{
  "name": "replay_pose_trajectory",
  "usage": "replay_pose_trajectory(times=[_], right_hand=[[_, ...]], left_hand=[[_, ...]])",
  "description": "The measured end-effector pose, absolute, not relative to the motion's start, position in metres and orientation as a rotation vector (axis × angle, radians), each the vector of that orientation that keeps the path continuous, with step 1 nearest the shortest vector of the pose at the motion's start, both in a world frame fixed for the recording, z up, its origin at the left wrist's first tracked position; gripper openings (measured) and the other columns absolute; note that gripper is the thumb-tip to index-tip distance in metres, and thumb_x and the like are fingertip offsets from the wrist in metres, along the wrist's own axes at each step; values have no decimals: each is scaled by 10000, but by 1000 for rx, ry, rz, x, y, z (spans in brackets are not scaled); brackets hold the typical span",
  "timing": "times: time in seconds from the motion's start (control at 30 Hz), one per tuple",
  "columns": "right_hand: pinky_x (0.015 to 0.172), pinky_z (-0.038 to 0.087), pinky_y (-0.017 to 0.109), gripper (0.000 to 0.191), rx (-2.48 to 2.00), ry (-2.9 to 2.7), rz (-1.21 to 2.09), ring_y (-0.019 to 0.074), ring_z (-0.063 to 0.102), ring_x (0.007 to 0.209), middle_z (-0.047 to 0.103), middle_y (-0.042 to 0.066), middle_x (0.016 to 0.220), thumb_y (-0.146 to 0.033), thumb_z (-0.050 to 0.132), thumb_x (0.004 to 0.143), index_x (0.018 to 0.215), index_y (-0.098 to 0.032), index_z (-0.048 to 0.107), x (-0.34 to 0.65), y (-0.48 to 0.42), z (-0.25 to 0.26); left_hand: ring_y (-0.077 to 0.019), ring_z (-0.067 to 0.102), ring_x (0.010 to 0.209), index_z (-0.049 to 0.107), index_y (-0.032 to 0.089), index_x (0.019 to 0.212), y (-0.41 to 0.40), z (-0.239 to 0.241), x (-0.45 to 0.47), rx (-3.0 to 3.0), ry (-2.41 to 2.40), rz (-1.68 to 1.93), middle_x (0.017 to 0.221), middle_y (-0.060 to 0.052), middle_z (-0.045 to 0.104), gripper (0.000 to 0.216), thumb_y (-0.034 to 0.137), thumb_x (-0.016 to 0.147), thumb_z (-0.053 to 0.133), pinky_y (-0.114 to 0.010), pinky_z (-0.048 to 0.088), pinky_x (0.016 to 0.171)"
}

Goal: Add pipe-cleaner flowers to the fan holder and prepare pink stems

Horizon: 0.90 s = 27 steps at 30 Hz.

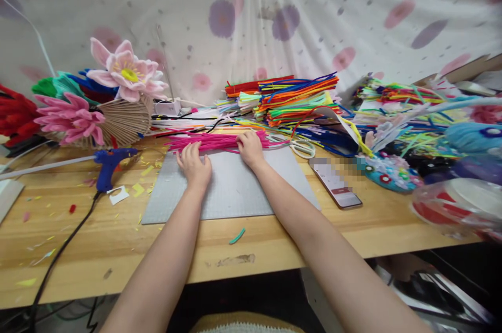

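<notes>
Left hand [194,164] and right hand [249,148], fingers curled, both grip the bunch of pink pipe cleaners [214,141] lying along the far edge of the grey mat [235,186] on the bench [117,239], scissors [300,147] just right.

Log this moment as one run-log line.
left hand: on pink pipe cleaners | right hand: on same bundle | surface: grey cutting mat | nearby: scissors
</notes>
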State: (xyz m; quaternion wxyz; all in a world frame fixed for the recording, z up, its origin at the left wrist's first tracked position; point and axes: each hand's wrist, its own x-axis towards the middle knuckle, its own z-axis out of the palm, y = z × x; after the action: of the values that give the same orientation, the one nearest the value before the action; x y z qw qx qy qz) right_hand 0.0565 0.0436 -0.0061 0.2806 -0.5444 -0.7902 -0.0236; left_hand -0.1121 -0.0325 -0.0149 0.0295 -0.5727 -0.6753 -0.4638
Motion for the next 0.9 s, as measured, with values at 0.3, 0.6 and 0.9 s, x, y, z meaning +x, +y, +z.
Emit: replay_pose_trajectory(times=[0.3, 0.6, 0.9], right_hand=[[957, 312, 384, 309, -1260, -1968, -193, 247, 428, 1101, 550, 111, 1090, -243, 329, 916, 1066, -213, 598, 72, 17, 27], [838, 434, 350, 393, -1185, -1729, 593, 198, 574, 911, 630, 78, 925, -410, 320, 912, 1025, -194, 629, 71, 18, 40], [519, 351, 188, 404, -880, -1711, 1418, 78, 453, 576, 531, -14, 609, -524, 483, 816, 794, -168, 673, 55, 5, 21]], left_hand=[[-251, 476, 1120, 604, 196, 1006, -29, 0, -121, -1907, -1909, -1408, 1048, -101, 598, 249, 306, 843, 451, -479, 189, 1070], [-145, 548, 672, 583, 180, 817, -38, 4, -98, -1978, -2214, -2120, 676, -26, 530, 340, 363, 897, 309, -295, 473, 702], [-180, 664, 779, 610, 104, 883, -46, 4, -90, -2253, -2776, -2983, 940, -130, 656, 154, 186, 849, 484, -371, 526, 782]])
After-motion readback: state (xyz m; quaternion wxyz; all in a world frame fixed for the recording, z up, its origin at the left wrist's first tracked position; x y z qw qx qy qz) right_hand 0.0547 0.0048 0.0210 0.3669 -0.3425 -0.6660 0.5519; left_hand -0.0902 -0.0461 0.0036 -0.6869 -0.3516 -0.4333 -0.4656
